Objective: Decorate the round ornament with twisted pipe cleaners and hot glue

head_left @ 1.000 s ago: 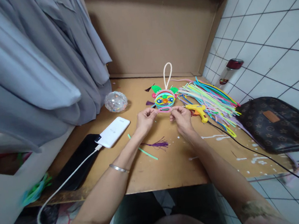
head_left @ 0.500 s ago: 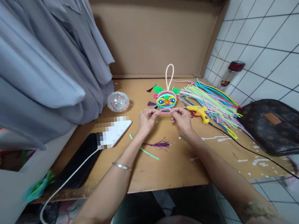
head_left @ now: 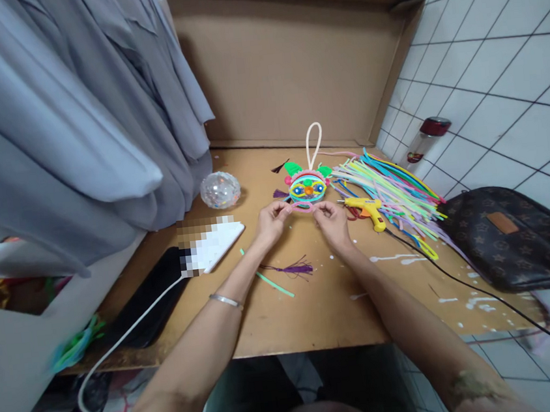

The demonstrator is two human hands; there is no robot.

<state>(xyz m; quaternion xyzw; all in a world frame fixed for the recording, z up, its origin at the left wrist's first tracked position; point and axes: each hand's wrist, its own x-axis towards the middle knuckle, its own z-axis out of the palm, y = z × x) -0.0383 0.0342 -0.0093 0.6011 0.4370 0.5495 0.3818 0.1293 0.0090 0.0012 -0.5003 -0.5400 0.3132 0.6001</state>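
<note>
Between my hands is a small pink loop (head_left: 301, 207) that looks like bent craft strip. My left hand (head_left: 274, 221) pinches its left end and my right hand (head_left: 331, 221) pinches its right end. Right behind it sits a colourful lion-head ornament (head_left: 307, 188) with green ears, blue eyes and an orange nose, and a cream hanging loop (head_left: 314, 143) rises from its top. A yellow glue gun (head_left: 368, 212) lies just right of my right hand. Nearer to me are a purple tassel (head_left: 295, 269) and a pale green strip (head_left: 276, 284).
At the right is a pile of coloured craft strips (head_left: 391, 187), with a brown handbag (head_left: 518, 236) beside it. A clear faceted ball (head_left: 220, 190), a white power bank (head_left: 217, 243) with a cable and a black phone-like slab (head_left: 152, 301) lie left. Cardboard (head_left: 290, 67) stands behind.
Both hands keep their pinch on the pink loop, which looks slightly more rounded now. The whole view has shifted a little; the other things have stayed in place.
</note>
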